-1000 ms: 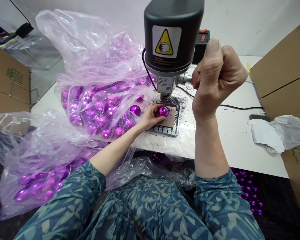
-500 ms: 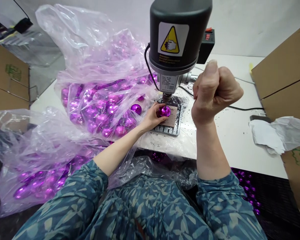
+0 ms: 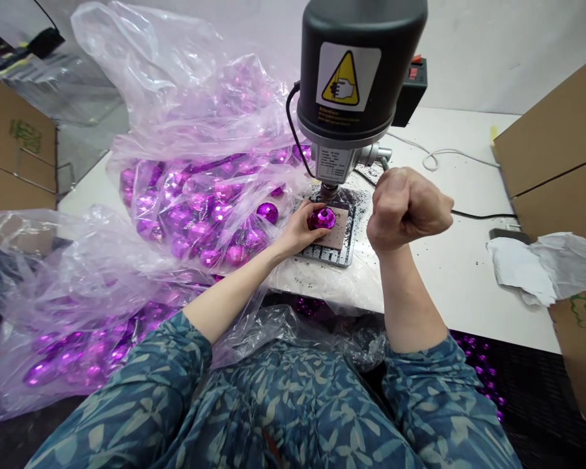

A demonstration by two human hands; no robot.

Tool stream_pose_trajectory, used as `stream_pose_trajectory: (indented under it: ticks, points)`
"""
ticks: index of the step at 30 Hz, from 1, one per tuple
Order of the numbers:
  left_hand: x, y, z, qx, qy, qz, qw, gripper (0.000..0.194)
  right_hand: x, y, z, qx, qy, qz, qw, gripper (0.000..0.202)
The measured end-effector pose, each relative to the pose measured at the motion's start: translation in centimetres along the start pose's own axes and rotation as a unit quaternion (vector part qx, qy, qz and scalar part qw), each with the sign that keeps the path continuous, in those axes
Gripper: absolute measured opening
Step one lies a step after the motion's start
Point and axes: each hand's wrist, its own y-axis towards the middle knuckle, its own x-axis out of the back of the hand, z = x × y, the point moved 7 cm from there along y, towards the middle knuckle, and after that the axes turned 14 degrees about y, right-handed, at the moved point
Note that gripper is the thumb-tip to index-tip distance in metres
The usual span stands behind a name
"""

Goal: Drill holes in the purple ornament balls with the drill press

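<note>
My left hand point(image 3: 300, 228) curls its thumb and fingers round a shiny purple faceted ball point(image 3: 324, 218). The ball rests on a brown board point(image 3: 336, 236) on the metal base point(image 3: 348, 257) of a small drill press point(image 3: 359, 71). Just above it is the press's chuck point(image 3: 329, 190); whether the tip touches the ball I cannot tell. My right hand point(image 3: 407, 208) is closed in a fist at the end of the feed lever point(image 3: 383, 161), to the right of the press. Most of the lever is hidden behind that fist.
Clear plastic bags of purple balls point(image 3: 195, 215) spread to the left. One loose ball point(image 3: 267, 212) lies beside the left hand. Dark shavings dot the white table point(image 3: 469, 280). Cardboard boxes point(image 3: 557, 150) flank both sides, with crumpled white paper point(image 3: 522, 267) and cables at the right.
My right hand has come down, pulling the lever lower. The left hand and the ball keep their place on the board. The whole view has shifted slightly.
</note>
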Motion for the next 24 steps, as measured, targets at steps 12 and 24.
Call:
stream_pose_trajectory:
  ticks: [12, 24]
  points:
    - [-0.1, -0.2, -0.1, 0.009, -0.020, 0.002, 1.000, 0.055, -0.1, 0.0, 0.5, 0.051, 0.034, 0.026, 0.998, 0.067]
    - [-0.2, -10.6, -4.9, -0.065, 0.009, 0.221, 0.973, 0.044, -2.9, 5.8, 0.0, -0.067, 0.060, -0.016, 0.996, 0.063]
